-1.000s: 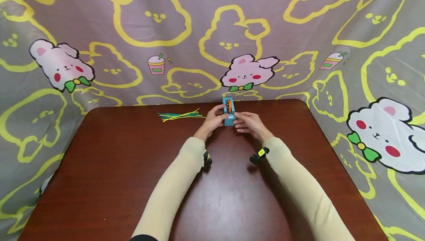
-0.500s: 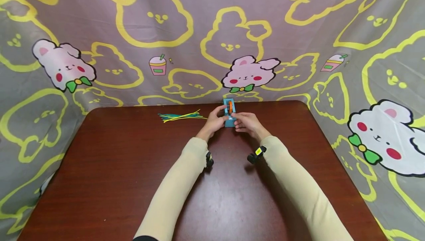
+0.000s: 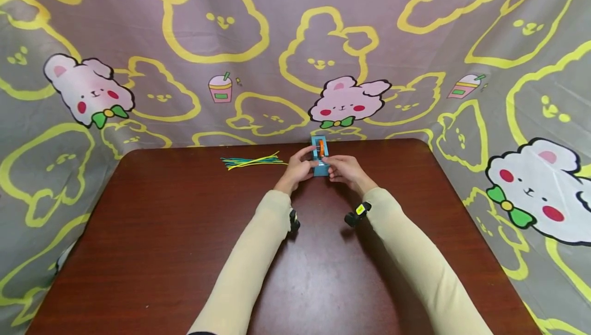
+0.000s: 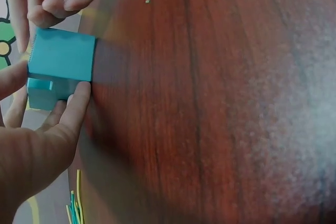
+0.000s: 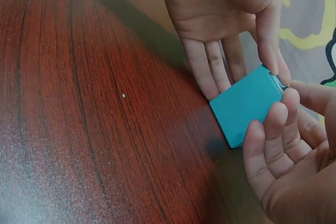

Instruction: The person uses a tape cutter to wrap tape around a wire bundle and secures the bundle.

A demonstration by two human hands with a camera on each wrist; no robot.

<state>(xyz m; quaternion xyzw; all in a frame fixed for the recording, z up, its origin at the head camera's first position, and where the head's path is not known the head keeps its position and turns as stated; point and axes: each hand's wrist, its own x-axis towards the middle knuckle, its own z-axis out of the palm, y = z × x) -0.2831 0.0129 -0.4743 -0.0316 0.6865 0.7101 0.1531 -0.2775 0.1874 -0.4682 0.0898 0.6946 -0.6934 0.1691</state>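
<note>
A teal tape dispenser (image 3: 321, 170) with an orange wheel (image 3: 321, 148) stands near the table's far edge. Its smooth front and serrated cutter edge show in the left wrist view. My left hand (image 3: 297, 171) grips the dispenser from the left, fingers along its side and thumb up by the cutter. From the other side my right hand (image 3: 348, 172) reaches to the cutter, thumb and forefinger pinching at the end of the clear tape. The tape itself is barely visible. In the right wrist view, the right hand's other fingers (image 5: 274, 129) curl beside the dispenser's front.
A loose bundle of yellow and green twist ties (image 3: 253, 161) lies left of the left hand. The brown wooden table (image 3: 175, 242) meets a patterned cloth (image 3: 258, 78) right behind the dispenser. A tiny pale speck (image 5: 124, 96) lies on the wood.
My right hand has shifted slightly left, its fingertips now closer over the dispenser's cutter. The left hand keeps its hold, and the dispenser stays in place.
</note>
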